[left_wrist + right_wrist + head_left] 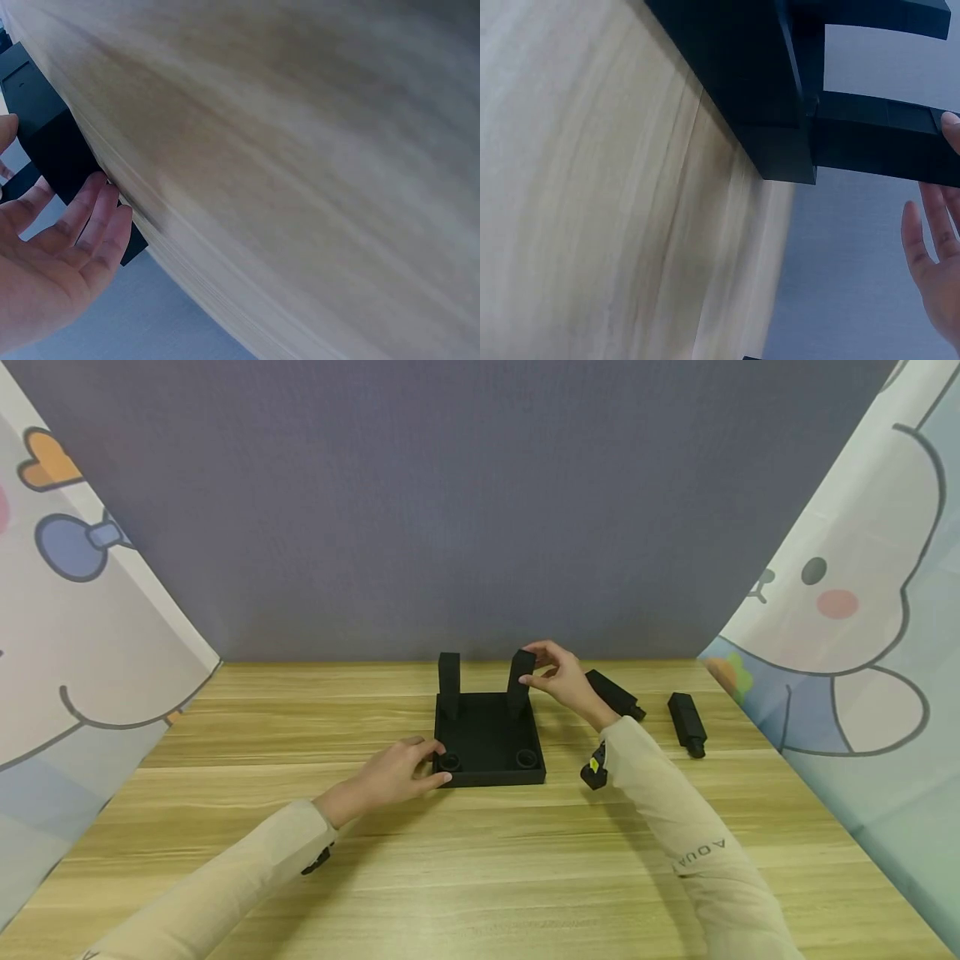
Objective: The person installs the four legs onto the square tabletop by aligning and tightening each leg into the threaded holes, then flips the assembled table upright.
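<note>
A square black base (491, 739) with a raised rim lies on the table, round sockets at its two front corners. Black square-sided legs stand at its back corners, one at left (449, 687) and one at right (519, 685). My left hand (393, 772) holds the front left corner, thumb on the front side and fingers along the left side; the left wrist view shows those fingers (90, 225) against the base wall. With thumb and fingers, my right hand (558, 675) pinches the right leg near its top. In the right wrist view that leg (877, 135) rises from the base corner.
Two loose black legs lie right of the base: one (615, 695) beyond my right wrist, the other (686, 725) farther right, each with a narrower end piece. A grey panel (465, 510) stands behind the wooden table (450, 877). Cartoon-printed sheets flank both sides.
</note>
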Tool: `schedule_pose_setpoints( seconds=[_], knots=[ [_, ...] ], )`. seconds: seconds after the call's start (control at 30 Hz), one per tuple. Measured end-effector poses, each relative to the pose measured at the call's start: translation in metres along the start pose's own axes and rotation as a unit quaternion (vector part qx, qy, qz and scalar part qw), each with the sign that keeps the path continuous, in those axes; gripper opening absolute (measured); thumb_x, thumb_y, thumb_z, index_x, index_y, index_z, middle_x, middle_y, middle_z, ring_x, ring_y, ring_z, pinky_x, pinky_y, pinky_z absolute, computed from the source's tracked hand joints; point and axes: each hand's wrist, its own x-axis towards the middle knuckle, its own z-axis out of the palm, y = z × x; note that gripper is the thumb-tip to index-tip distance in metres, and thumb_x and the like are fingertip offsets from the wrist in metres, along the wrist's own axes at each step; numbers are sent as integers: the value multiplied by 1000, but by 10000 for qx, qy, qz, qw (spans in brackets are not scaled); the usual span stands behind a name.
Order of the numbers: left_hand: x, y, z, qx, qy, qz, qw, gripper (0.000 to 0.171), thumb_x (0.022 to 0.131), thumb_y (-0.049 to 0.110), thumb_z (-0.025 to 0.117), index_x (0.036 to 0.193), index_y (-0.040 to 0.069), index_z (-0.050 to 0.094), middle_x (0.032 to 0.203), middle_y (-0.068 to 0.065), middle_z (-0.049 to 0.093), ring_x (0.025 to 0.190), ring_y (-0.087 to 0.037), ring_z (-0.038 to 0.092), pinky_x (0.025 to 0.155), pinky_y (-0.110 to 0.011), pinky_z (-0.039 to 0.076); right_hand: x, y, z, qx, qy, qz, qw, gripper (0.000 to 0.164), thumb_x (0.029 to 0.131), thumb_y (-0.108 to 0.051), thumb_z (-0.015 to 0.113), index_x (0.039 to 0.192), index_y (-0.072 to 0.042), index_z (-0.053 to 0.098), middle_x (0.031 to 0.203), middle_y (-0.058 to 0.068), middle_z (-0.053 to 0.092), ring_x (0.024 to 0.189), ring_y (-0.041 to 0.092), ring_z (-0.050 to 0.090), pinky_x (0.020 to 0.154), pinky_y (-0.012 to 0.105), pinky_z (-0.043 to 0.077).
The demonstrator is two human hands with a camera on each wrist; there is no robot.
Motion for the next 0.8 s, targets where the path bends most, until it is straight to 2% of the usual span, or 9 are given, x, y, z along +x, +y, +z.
schedule_pose_setpoints(
  seconds=[0.07,0.23,0.5,0.67,0.8],
  knots=[
    [0,0,0,5,0,0,10000,42,86,42,60,115,12,58,98,-4,61,84,-15,60,66,-27,49,0,-1,-1,-26,-45,35,10000,46,78,-3,70,120,0,52,110,23,56,99,39,55,81,53,45],
    [0,0,0,21,-1,16,10000,42,86,43,60,115,13,58,98,-3,62,84,-14,60,67,-27,49,0,-3,-4,-257,-311,70,9992,50,80,-13,71,125,-10,50,120,11,55,101,25,54,84,42,48],
    [0,0,0,23,11,18,10000,41,86,42,60,115,12,58,98,-4,62,84,-15,60,67,-27,50,5,-3,-10,39,-747,-14,9972,51,82,-12,68,129,-11,47,129,10,49,106,26,52,90,45,46],
    [-1,1,-1,-16,13,23,10000,41,86,41,60,115,12,58,100,-6,62,87,-17,61,68,-29,51,4,-2,-8,-33,-662,-55,9978,49,82,-12,69,126,-11,50,127,11,51,105,27,53,88,45,47],
    [-1,1,-1,-31,-29,4,10000,42,86,42,60,116,12,58,102,-6,62,88,-17,61,69,-30,51,3,0,-4,-142,-391,-99,9991,49,80,-13,70,125,-8,51,124,12,53,104,26,54,85,42,48]
  ],
)
